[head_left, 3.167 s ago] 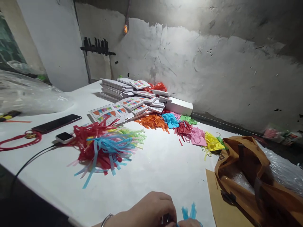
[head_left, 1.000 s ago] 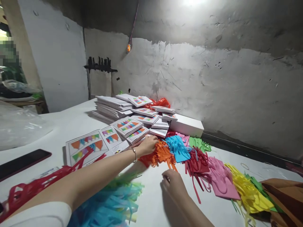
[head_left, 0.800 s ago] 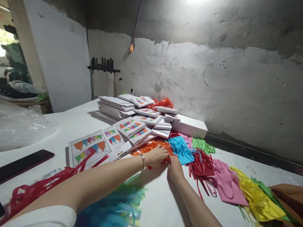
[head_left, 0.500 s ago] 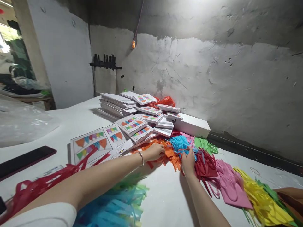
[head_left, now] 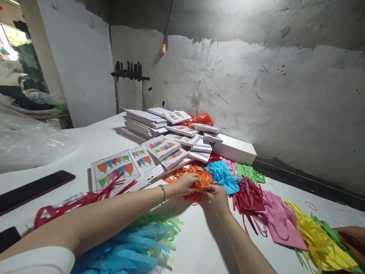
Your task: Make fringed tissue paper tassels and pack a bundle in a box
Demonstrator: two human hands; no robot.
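Observation:
Both my hands meet at a pile of orange fringed paper [head_left: 199, 177] on the white table [head_left: 199, 243]. My left hand [head_left: 184, 184], with a bracelet at the wrist, pinches the orange strips from the left. My right hand [head_left: 217, 195] grips the same bunch from the right, fingers closed. A blue fringed pile [head_left: 224, 176] lies just behind, a red one [head_left: 248, 192] to its right. Under my left forearm spreads a heap of blue, green and red tassels [head_left: 142, 243].
Pink [head_left: 281, 224], yellow [head_left: 319, 236] and green [head_left: 251, 173] fringed piles run rightward. Stacks of printed cards [head_left: 159, 137] and a white box [head_left: 236, 148] sit by the wall. A dark phone [head_left: 34, 188] and plastic sheeting [head_left: 25, 140] lie at left.
My right hand has come back from the blue and red piles to the orange one, and both hands now pinch the orange strips together. The view has shifted slightly.

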